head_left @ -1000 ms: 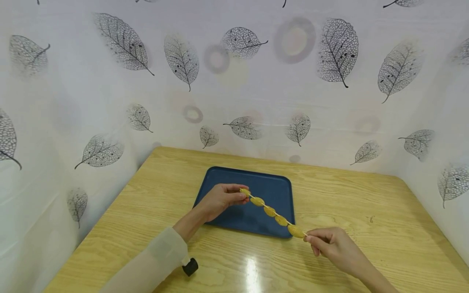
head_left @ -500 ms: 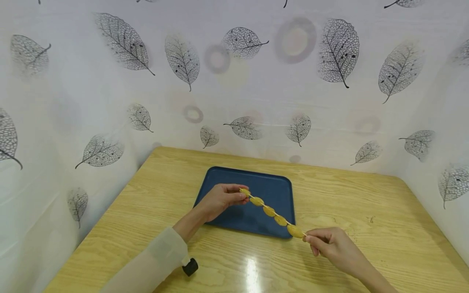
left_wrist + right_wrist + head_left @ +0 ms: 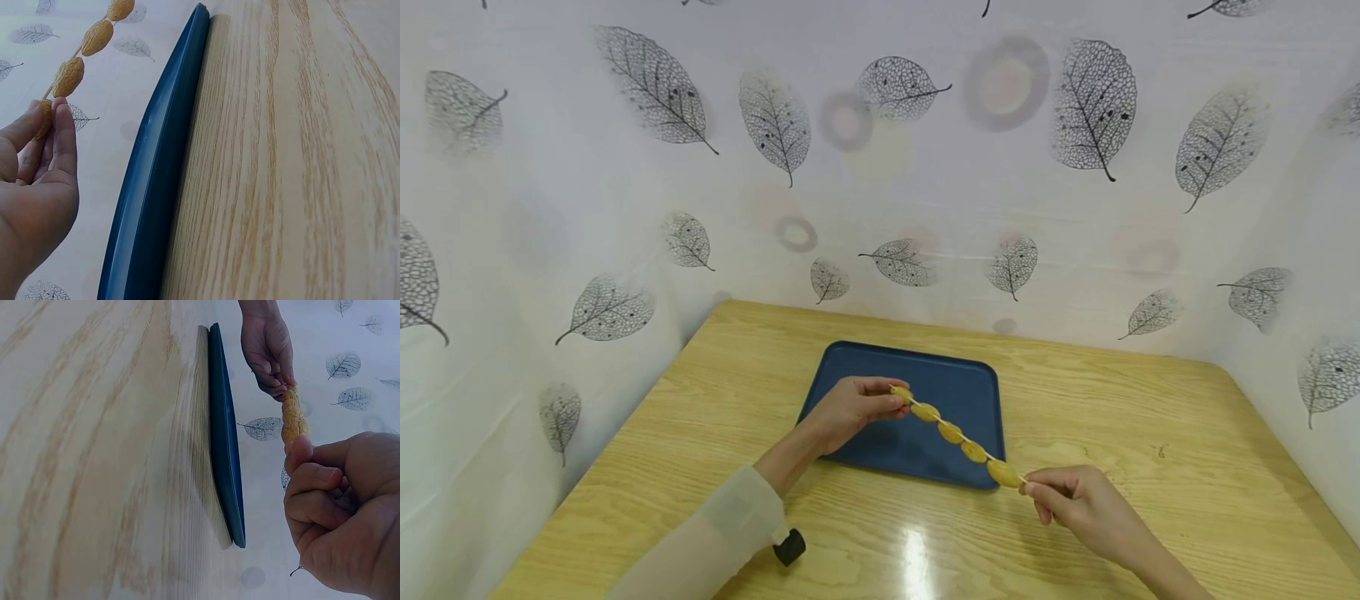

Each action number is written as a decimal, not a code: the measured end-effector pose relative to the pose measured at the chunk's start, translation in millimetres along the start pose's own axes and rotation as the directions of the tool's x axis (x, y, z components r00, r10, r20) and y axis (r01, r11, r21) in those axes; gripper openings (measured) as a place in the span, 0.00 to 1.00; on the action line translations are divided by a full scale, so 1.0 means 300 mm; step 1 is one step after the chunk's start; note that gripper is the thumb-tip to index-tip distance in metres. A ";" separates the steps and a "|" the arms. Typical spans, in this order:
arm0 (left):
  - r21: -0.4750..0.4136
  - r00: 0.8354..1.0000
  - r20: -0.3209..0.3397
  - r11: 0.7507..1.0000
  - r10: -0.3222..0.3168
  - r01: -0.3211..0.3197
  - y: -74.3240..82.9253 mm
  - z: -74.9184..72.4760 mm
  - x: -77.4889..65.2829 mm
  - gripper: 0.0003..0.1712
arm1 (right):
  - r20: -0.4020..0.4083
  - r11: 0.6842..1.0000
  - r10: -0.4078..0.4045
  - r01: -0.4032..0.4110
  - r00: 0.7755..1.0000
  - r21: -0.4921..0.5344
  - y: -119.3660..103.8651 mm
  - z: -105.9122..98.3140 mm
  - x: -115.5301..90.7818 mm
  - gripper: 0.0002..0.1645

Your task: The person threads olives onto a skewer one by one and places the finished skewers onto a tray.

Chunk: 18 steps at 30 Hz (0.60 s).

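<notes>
A skewer (image 3: 951,432) carries several wrinkled yellow-brown oval pieces along a thin stick. It slants in the air from upper left down to lower right, above the tray. My left hand (image 3: 850,412) pinches the piece at its far end between thumb and fingertips, also plain in the left wrist view, where more pieces (image 3: 69,77) run upward. With thumb and index finger, my right hand (image 3: 1078,504) grips the stick's near end, beside the last and largest piece. Beneath lies a dark blue rectangular tray (image 3: 925,375) on the table.
The wood-grain table (image 3: 1150,433) spreads around the tray. A pale curtain (image 3: 910,183) with printed leaves encloses the back and both sides. On the left sleeve's cuff sits a small black device (image 3: 789,547).
Both hands and the skewer stay practically where they were. The head view has shifted only very slightly.
</notes>
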<state>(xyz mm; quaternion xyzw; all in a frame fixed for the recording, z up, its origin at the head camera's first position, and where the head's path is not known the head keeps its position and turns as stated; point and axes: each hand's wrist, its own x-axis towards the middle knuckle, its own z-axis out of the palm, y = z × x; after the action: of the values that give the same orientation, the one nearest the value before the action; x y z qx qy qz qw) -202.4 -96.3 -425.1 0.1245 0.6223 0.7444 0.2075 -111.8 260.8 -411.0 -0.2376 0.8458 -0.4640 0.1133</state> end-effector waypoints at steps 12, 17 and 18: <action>0.012 1.000 -0.003 1.000 0.010 -0.010 -0.005 -0.001 0.004 0.23 | -0.018 0.998 -0.047 0.047 0.999 -0.031 0.003 0.003 0.001 0.15; 0.039 1.000 -0.019 0.999 0.017 -0.016 0.008 0.000 -0.003 0.21 | -0.039 0.995 -0.099 0.098 0.994 -0.037 0.006 0.008 0.007 0.14; 0.048 1.000 -0.019 0.999 0.020 -0.020 0.011 0.000 -0.005 0.21 | -0.043 0.993 -0.109 0.107 0.993 -0.039 0.006 0.009 0.008 0.14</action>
<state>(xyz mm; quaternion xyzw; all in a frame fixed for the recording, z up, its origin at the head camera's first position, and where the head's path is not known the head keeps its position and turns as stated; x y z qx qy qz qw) -201.7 -97.5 -421.9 0.1284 0.6408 0.7325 0.1909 -113.4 258.4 -414.0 -0.2744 0.8425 -0.4590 0.0646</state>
